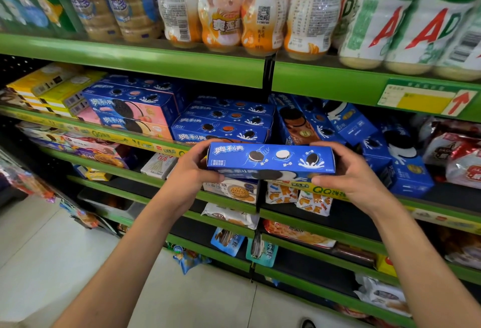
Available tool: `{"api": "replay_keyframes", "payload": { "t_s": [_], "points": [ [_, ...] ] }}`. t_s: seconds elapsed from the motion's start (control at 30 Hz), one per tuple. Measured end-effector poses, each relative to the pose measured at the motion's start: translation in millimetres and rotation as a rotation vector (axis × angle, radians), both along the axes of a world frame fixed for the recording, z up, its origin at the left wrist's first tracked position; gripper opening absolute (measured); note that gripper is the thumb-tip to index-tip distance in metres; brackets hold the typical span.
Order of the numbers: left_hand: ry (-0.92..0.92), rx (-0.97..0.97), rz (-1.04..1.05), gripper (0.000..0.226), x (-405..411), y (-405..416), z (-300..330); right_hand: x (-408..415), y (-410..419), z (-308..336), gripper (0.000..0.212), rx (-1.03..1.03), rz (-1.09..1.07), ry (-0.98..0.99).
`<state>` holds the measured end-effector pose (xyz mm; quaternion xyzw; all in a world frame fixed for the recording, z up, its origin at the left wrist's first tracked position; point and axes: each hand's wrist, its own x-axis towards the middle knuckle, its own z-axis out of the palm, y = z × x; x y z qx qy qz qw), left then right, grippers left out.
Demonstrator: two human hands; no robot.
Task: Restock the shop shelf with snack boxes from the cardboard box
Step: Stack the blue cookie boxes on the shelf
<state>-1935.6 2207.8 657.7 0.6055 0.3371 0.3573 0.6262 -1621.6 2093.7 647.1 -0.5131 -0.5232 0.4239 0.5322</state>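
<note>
I hold a blue cookie snack box (270, 159) level in front of the green shop shelf (135, 142), one hand at each end. My left hand (194, 169) grips its left end and my right hand (348, 171) grips its right end. Just behind the held box sits a stack of matching blue boxes (223, 122). Pink-and-blue boxes (130, 111) are stacked to the left, and more blue boxes (346, 124) stand tilted to the right. The cardboard box is not in view.
Drink bottles (260, 7) fill the shelf above. Yellow boxes (49, 88) lie at the far left. Bagged snacks (455, 155) sit at the right, and lower shelves hold packets (299, 197). Pale floor tiles (52, 249) spread below left.
</note>
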Motion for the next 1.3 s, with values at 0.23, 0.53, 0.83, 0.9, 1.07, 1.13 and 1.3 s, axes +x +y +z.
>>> {"api": "replay_keyframes", "payload": {
  "t_s": [0.23, 0.53, 0.83, 0.9, 1.07, 1.13, 1.3],
  "points": [
    [-0.101, -0.234, 0.061, 0.068, -2, 2, 0, -9, 5, 3, 0.056, -0.012, -0.121, 0.054],
    [-0.099, -0.239, 0.078, 0.065, -2, 0, 2, -11, 3, 4, 0.065, -0.017, -0.128, 0.039],
    [-0.284, -0.165, 0.200, 0.038, -14, 10, 28, -27, 8, 21, 0.053, 0.079, -0.115, -0.085],
    [-0.311, -0.119, 0.222, 0.033, -19, 15, 35, -37, 21, 30, 0.050, 0.127, -0.144, -0.120],
    [-0.250, -0.120, 0.368, 0.030, -25, 19, 41, -53, 66, 41, 0.050, 0.147, -0.187, -0.286],
    [-0.090, -0.050, 0.440, 0.030, -28, 17, 37, -57, 82, 38, 0.052, 0.133, -0.190, -0.359],
    [0.198, 0.227, 0.522, 0.027, -31, 11, 33, -69, 99, 32, 0.063, 0.094, -0.203, -0.454]
  ]
}}
